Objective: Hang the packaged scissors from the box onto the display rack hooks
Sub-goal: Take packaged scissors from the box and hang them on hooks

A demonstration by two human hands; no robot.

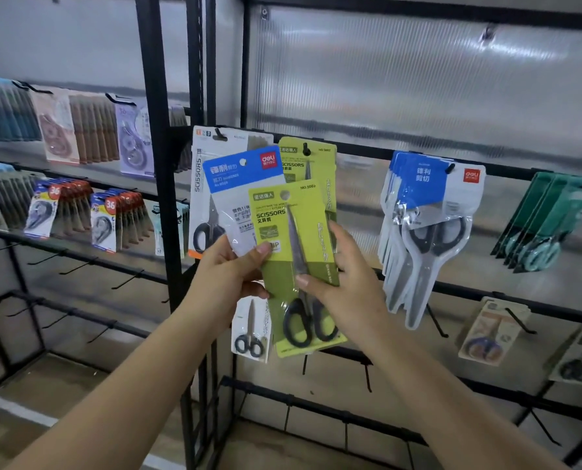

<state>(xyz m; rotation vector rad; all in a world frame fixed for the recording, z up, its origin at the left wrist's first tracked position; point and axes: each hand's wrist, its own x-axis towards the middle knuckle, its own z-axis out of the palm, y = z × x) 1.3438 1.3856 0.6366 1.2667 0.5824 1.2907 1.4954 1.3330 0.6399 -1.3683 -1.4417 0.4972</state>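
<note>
I hold two scissors packs up in front of the black display rack (459, 164). My left hand (228, 273) grips a blue-and-white pack (245, 198) by its lower part, thumb resting on the green pack. My right hand (344, 283) pinches the green pack (299, 252) of black-handled scissors by its right edge. Behind them a green pack (311, 157) and a white pack (203, 184) hang on hooks. A bunch of blue-and-white packs (428, 215) hangs on a hook to the right. The box is out of sight.
Correction-tape packs (106, 225) hang on the left rack. Teal packs (550, 225) hang at far right. Small scissors packs hang lower down, one (250, 330) below my left hand and another (489, 334) at right. Bare hooks (435, 320) stick out from the lower rails.
</note>
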